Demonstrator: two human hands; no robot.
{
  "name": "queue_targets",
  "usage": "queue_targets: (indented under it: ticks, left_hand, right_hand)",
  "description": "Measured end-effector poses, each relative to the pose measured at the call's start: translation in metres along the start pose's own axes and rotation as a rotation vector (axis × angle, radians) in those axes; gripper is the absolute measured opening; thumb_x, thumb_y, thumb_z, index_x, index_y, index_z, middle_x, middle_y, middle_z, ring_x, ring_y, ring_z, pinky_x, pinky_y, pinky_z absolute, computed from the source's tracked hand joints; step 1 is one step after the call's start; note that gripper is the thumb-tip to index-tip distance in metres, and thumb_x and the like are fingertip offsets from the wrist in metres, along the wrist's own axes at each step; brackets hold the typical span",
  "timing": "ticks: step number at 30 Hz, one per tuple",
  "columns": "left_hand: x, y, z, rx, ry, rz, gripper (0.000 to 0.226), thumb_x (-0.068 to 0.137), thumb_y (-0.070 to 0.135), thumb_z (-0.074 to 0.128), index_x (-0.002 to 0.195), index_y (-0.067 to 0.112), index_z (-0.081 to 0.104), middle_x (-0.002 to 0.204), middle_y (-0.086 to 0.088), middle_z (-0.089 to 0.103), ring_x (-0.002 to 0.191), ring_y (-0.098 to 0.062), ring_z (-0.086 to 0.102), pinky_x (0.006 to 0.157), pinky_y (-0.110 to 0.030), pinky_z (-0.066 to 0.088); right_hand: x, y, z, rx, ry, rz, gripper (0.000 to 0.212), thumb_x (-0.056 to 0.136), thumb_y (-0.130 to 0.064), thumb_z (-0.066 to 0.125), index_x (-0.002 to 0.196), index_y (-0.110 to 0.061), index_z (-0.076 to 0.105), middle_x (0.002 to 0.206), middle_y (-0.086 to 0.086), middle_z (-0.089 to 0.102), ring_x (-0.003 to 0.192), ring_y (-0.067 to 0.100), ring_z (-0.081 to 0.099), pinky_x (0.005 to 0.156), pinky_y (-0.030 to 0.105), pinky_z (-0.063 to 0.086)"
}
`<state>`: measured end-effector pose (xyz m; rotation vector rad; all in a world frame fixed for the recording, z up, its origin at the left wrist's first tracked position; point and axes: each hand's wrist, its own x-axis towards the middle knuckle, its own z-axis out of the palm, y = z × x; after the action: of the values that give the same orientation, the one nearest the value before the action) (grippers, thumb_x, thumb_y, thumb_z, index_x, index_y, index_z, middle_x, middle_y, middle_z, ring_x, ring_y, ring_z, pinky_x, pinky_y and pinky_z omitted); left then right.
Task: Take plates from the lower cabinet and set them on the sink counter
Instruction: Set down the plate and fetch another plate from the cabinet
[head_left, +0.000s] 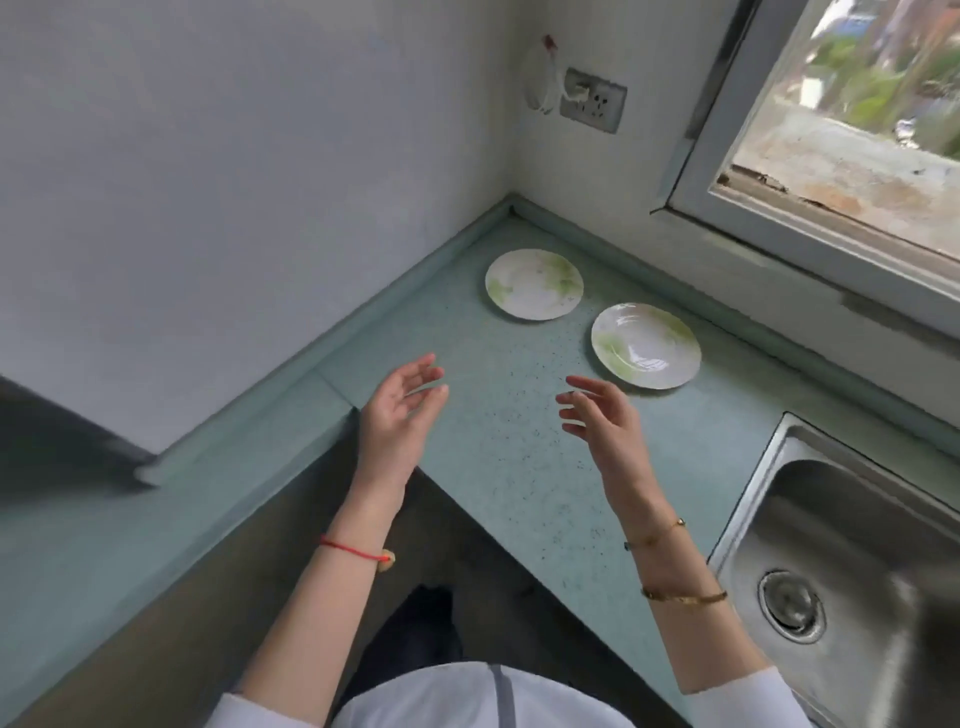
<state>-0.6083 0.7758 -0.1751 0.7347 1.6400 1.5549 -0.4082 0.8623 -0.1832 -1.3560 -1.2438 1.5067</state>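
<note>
Pale green, dark-speckled stone makes up the L-shaped counter (498, 447), which runs along two white walls and meets them in a far corner; its left arm is smeared by motion blur, and a dark blurred shape at the left edge of the view cannot be made out. The steel sink (852, 525) is set into the counter's right end and is cut off by the right and bottom edges of the frame, only its drain and part of the basin showing. The window (841, 119) above the counter's far edge is likewise cut off at the top and right. The lower cabinet is out of sight below the counter's front edge; only dark floor shows there. Two white plates with green leaf print lie flat on the counter: the far plate (534, 284) sits near the far corner, and the near plate (645, 345) lies apart from it, closer to the sink along the far edge. A wall socket (593, 106) hangs above the corner. The left hand (402, 400) hovers over the counter's inner front corner, palm turned inward, fingers loosely spread and slightly curled, holding nothing and touching nothing; a red cord circles its wrist. The right hand (602, 415) hovers just short of the near plate, fingers apart and relaxed, empty too, with gold bracelets on the forearm.
</note>
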Motion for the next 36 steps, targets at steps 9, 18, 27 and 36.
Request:
queue_targets:
  ticks: [9,18,27,36]
  left_hand:
    - [-0.163,-0.023,-0.084,-0.091,0.439,0.015,0.035,0.092,0.006,0.065,0.125,0.018,0.064,0.115,0.002,0.071,0.109,-0.010,0.067,0.096,-0.030,0.054]
    - [-0.349,-0.039,-0.160,-0.120,0.948,0.006,0.036,0.093,0.009,0.065,0.127,0.019,0.064,0.118,0.001,0.069,0.116,-0.015,0.064,0.094,-0.026,0.053]
    - [-0.529,-0.065,-0.189,-0.217,1.435,-0.044,0.032,0.091,0.006,0.066,0.120,0.020,0.067,0.115,-0.003,0.072,0.114,-0.014,0.066,0.107,-0.043,0.048]
    - [-0.715,-0.084,-0.231,-0.271,1.765,-0.084,0.034,0.089,0.004,0.069,0.121,0.014,0.068,0.114,-0.008,0.073,0.108,-0.017,0.067,0.106,-0.047,0.049]
  right_hand:
    - [-0.093,0.023,0.040,-0.111,-0.400,-0.042,0.023,0.097,-0.015,0.054,0.117,-0.013,0.063,0.104,0.008,0.070,0.093,0.018,0.066,0.080,0.027,0.054]
    - [-0.221,0.054,0.130,-0.172,-0.900,-0.023,0.017,0.093,-0.009,0.056,0.106,-0.014,0.067,0.090,0.003,0.069,0.079,0.009,0.063,0.078,0.027,0.054]
    - [-0.382,0.093,0.200,-0.314,-1.366,-0.068,0.023,0.098,-0.006,0.049,0.115,-0.004,0.063,0.086,-0.003,0.069,0.078,0.008,0.064,0.071,0.017,0.054]
    - [-0.582,0.153,0.230,-0.393,-1.649,-0.028,0.022,0.096,-0.005,0.049,0.109,-0.012,0.065,0.090,0.001,0.069,0.080,0.014,0.064,0.075,0.026,0.053]
